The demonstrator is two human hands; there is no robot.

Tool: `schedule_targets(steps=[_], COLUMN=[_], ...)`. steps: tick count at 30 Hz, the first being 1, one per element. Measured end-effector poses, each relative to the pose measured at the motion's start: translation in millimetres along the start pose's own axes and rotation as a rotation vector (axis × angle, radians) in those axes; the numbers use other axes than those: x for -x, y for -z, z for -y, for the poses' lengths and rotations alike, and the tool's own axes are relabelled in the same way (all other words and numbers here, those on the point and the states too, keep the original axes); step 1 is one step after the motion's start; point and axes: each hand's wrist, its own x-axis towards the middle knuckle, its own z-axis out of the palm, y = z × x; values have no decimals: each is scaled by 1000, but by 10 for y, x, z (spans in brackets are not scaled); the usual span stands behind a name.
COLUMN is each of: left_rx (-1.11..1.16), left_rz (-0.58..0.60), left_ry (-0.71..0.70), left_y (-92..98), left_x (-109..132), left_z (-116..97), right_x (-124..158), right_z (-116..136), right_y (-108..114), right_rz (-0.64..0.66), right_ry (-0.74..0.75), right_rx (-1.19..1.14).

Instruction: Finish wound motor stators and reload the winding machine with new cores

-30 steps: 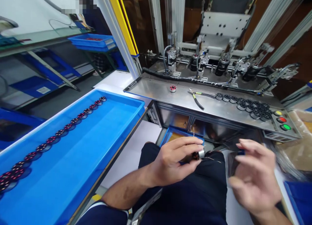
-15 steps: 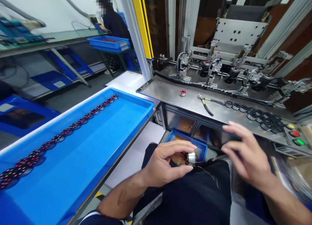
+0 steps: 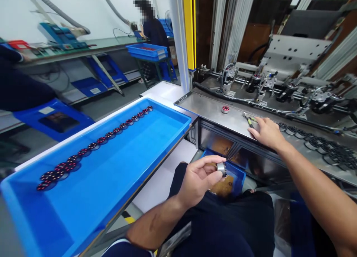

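The machine [image 3: 299, 56] fills the far right, cut off by the right and top edges; the blue tray [image 3: 117, 168] lies at left, a row of black-and-red parts [image 3: 100, 140] running from near to far along its left side; the metal shelf [image 3: 206, 104] crosses in front of the machine, and the dark parts [image 3: 318, 143] heaped at its right are smeared and hard to count. The right hand [image 3: 269, 132] reaches over the shelf, thumb and fingers slightly apart about the handles of the pliers [image 3: 249, 120]; it hides much of them, so I cannot tell whether the grip is closed; the left hand [image 3: 196, 181], nearer, is clamped on the silver part [image 3: 221, 168], which sits between thumb and fingertips above the person's lap; this is short and round, shiny-sided with a dark toothed edge at right, its left portion covered by the hand; the small red part [image 3: 225, 109] stands alone on the shelf, left of the pliers.
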Motion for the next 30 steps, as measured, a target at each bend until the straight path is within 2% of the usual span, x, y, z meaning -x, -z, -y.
schedule_targets(steps=[7,10,13,17,22,26,30], left_rx=[-28,-35,-46,-71,-40,-63,-85], left_rz=[-72,-95,-108,-119,-37,-17,6], left_ry=[20,32,45,71,138,145,118], left_y=[-92,-142,-169,-192,-242,-325,-409], left_x=[-16,-11,-8,-32,-73,-100,-112], left_z=[10,-11,-15,-7,-9,33,83], right_x=[-25,-4,139,670,1791,2498,2728], right_z=[-142,-194,-234,-124,361,755,952], right_y=[76,175,316,421,277,118,83], right_rz=[30,-15,-90,-153,-131,-13,34], right_ry=[-6,-87,-202,-287,-304,-225,-65], right_rx=[-170,-340,-590,-983,-1433,-1260,-1074])
